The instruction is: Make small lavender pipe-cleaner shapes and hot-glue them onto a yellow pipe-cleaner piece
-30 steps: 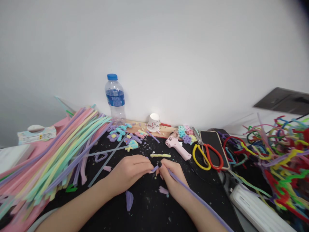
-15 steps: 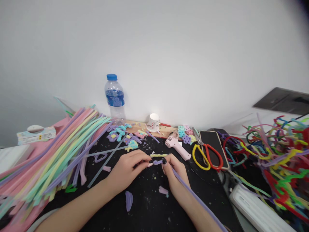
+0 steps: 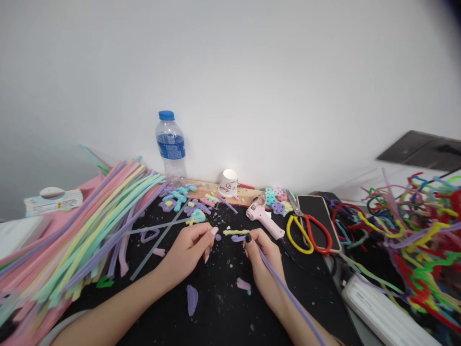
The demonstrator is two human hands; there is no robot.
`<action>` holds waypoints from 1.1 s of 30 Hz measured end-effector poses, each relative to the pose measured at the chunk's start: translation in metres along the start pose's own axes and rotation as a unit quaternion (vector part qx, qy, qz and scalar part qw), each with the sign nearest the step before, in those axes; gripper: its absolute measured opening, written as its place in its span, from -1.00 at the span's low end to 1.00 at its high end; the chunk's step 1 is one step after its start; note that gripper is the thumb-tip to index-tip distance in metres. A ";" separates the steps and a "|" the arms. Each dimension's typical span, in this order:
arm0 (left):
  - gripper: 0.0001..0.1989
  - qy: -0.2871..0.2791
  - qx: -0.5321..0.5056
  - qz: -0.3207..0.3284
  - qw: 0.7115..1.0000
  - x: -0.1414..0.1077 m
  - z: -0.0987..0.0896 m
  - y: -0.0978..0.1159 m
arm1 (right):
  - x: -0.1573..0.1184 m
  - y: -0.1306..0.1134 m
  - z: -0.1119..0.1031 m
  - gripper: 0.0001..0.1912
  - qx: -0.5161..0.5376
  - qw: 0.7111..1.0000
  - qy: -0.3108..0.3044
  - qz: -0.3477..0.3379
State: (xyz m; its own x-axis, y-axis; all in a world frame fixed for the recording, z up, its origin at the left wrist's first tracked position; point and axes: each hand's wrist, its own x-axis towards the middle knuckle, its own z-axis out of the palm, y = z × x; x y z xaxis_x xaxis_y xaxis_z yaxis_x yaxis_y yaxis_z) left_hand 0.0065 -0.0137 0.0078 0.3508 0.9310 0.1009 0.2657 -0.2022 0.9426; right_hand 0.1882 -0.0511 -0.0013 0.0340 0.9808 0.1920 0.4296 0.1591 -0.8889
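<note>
My right hand point(image 3: 264, 254) pinches a long purple fuzzy stem point(image 3: 288, 290) near its end; a short bent tip pokes out to the left of the fingers, and the rest trails over my forearm. My left hand point(image 3: 194, 247) is a little to the left, its thumb and fingers pressed together, with a small purple tuft point(image 3: 218, 237) at the fingertips. Whether the tuft is held or lies on the mat cannot be made out. A short yellow twisted piece point(image 3: 234, 232) lies just beyond the purple tip.
Pastel stems point(image 3: 108, 216) pile at the left. Behind my hands are a bottle point(image 3: 171, 146), a paper cup point(image 3: 228, 183), small fuzzy shapes point(image 3: 176, 197) and a pink glue gun point(image 3: 265, 220). Scissors point(image 3: 319, 233), a phone point(image 3: 319, 211) and tangled bright stems point(image 3: 425, 240) are at the right.
My left hand has come off the purple tip and moved slightly left. A small purple tuft now shows by its fingertips. My right hand keeps its pinch on the stem.
</note>
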 end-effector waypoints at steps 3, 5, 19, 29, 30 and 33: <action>-0.63 0.022 -0.024 -0.013 0.999 0.002 0.000 0.000 | 0.000 0.000 -0.001 -0.73 -0.004 1.000 0.004 -0.005; -0.71 0.039 -0.028 -0.018 0.999 0.004 -0.001 -0.001 | 0.001 0.000 -0.001 -0.73 -0.007 1.000 0.010 -0.006; -0.73 0.097 -0.020 -0.049 0.994 0.007 -0.004 -0.008 | 0.002 0.002 -0.003 -0.74 -0.006 1.000 0.017 -0.003; -0.68 0.064 -0.052 -0.015 0.996 0.005 -0.005 -0.002 | 0.001 0.001 -0.003 -0.73 -0.009 1.000 0.014 -0.001; -0.69 0.066 -0.052 -0.019 0.996 0.005 -0.005 -0.002 | 0.001 0.001 -0.003 -0.73 -0.008 1.000 0.014 -0.001; -0.74 0.078 -0.031 -0.030 0.996 0.006 -0.005 -0.005 | 0.001 0.001 -0.003 -0.73 -0.005 1.000 0.013 -0.001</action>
State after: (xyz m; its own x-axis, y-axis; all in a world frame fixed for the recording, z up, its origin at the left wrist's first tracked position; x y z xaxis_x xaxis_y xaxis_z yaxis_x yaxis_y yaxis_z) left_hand 0.0029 -0.0057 0.0051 0.1911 0.9776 0.0879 0.2249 -0.1308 0.9656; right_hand 0.1915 -0.0500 -0.0010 0.0561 0.9775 0.2034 0.4386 0.1589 -0.8845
